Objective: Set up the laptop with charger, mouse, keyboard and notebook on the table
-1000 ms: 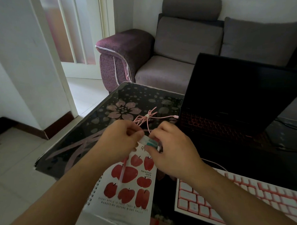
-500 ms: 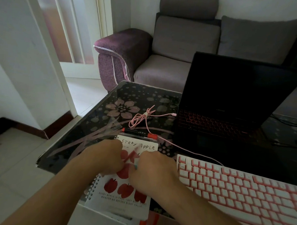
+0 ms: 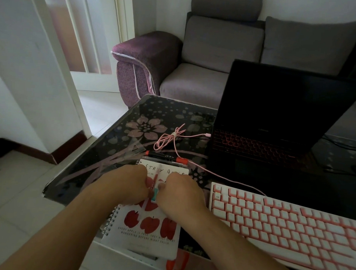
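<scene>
Item, nearest: spiral notebook (image 3: 143, 228), apple-print cover, lying flat at the near-left corner of the desk (image 3: 95, 152), its bottom edge overhanging the desk's rim. It sits just left of the keyboard.

Item: left hand (image 3: 129, 185) and right hand (image 3: 179, 193), both knuckles-up over the notebook's upper half, fingers curled. Between them I see a slim pink pen (image 3: 155, 179) with a teal end. Grip, left: fingers curled in against the pen, seemingly pinching it. Grip, right: thumb and fingers pinched at the teal end. The fingertips themselves are hidden, so I judge this, not see it.

Step in hand, as I judge it: laying the pen onto the cover. To do it well I lower it flat along the notebook's long axis, let go with both hands together so it does not roll, then nudge the notebook further onto the desk.

Item: pink-and-white keyboard (image 3: 287, 223), right of the notebook; its pink cable (image 3: 222, 176) runs up past the notebook's top edge.

Item: red-capped black marker (image 3: 166, 156), touching the notebook's top edge.

Item: coiled cable bundle (image 3: 169, 139), plugged into the laptop's left side.

Item, farthest: black laptop (image 3: 274, 126), lid open, keys glowing red. Mouse and charger brick I cannot find.
</scene>
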{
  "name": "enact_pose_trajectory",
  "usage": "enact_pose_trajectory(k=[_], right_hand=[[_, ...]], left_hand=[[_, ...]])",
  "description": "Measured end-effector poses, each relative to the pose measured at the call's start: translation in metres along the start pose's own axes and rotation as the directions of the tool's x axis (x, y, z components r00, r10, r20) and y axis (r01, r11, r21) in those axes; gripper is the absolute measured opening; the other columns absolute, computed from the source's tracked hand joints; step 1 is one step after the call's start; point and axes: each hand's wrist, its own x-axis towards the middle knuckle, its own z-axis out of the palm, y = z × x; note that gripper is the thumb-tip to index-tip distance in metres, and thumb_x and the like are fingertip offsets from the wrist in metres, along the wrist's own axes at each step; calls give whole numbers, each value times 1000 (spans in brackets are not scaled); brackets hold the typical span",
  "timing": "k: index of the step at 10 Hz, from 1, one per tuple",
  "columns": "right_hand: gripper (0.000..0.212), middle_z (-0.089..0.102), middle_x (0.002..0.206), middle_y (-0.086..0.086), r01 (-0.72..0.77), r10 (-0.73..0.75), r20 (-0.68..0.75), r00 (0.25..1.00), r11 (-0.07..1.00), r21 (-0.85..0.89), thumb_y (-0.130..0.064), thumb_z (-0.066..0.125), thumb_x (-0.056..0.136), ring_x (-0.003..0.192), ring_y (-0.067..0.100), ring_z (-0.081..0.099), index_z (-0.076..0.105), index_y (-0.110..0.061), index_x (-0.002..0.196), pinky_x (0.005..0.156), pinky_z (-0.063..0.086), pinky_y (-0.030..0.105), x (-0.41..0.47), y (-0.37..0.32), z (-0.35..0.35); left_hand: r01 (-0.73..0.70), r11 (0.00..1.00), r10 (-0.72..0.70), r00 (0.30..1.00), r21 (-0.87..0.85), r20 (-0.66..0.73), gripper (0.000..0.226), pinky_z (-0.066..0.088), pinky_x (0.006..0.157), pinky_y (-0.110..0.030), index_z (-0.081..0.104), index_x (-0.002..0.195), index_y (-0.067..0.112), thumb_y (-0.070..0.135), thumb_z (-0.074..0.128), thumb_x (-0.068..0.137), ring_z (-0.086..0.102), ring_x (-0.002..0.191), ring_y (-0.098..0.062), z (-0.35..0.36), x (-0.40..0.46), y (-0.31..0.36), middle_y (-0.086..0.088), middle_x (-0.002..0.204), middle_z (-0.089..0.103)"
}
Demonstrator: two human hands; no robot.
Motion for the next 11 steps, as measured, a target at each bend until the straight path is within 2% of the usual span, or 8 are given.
enact_pose_trajectory(k=[1, 2, 4, 6, 8, 9, 10, 11], right_hand=[[30, 49, 71, -7, -19, 19, 0, 1000, 999, 31, -30, 57, 103, 71, 13, 59, 45, -24, 76, 57, 48, 25, 0, 1, 3], [27, 51, 73, -9, -42, 40, 14, 999, 991, 124, -29, 58, 103, 70, 11, 60, 48, -25, 78, 57, 51, 23, 3, 2, 6], [11, 54, 77, -8, -62, 60, 17, 998, 983, 172, -30, 59, 103, 82, 13, 70, 66, -21, 100, 72, 62, 29, 6, 3, 9], [19, 57, 75, -8, -59, 61, -5, 998, 984, 166, -30, 58, 103, 76, 11, 68, 56, -24, 85, 59, 53, 23, 6, 6, 12], [25, 60, 80, -5, -19, 23, -11, 1000, 967, 254, -34, 51, 106, 80, 12, 67, 59, -22, 85, 65, 57, 27, 6, 14, 12], [26, 71, 94, 3, -55, 49, 27, 998, 951, 306, -33, 54, 105, 84, 16, 72, 69, -13, 100, 75, 64, 34, 6, 17, 11], [35, 63, 75, 0, -35, 29, 22, 999, 926, 377, -34, 49, 108, 61, 8, 62, 58, -18, 78, 56, 52, 24, -2, 22, 6], [40, 55, 64, -3, 12, -17, 10, 1000, 922, 386, -32, 46, 109, 49, 7, 51, 53, -22, 70, 49, 41, 22, -15, 28, -4]], left_hand=[[-16, 1000, 15, 996, -11, -89, 27, 59, 75, -29, 62, 86, 23, 47, 57, 97, 67, 77, -13, 2, 1, -2, 7, 77, 62], [-30, 999, 32, 996, 19, -86, 22, 57, 75, -29, 58, 81, 27, 42, 56, 96, 65, 77, -13, 5, 2, -1, 9, 75, 60], [-23, 997, 30, 995, 69, -91, 29, 49, 73, -27, 48, 70, 30, 35, 55, 97, 59, 79, -13, 6, 4, 2, 10, 72, 53], [-17, 998, 18, 1000, 57, -13, 15, 44, 66, -19, 53, 95, 27, 38, 52, 105, 58, 76, -6, 6, 7, 7, 8, 88, 58], [45, 995, -59, 984, -86, -168, 31, 48, 56, -18, 46, 76, 28, 39, 60, 103, 62, 65, -9, 9, 9, 14, 10, 75, 55], [33, 994, -55, 976, -108, -210, 18, 44, 56, -17, 57, 91, 24, 38, 61, 102, 61, 70, -8, 7, 8, 18, 10, 77, 57], [-39, 992, 7, 966, -121, -257, 19, 43, 57, -17, 56, 87, 28, 37, 58, 104, 60, 73, -6, 3, 2, 29, 12, 80, 56], [-96, 989, 59, 952, -111, -301, 14, 43, 60, -18, 60, 92, 28, 34, 57, 104, 57, 76, -6, -1, -3, 41, 11, 84, 56]])
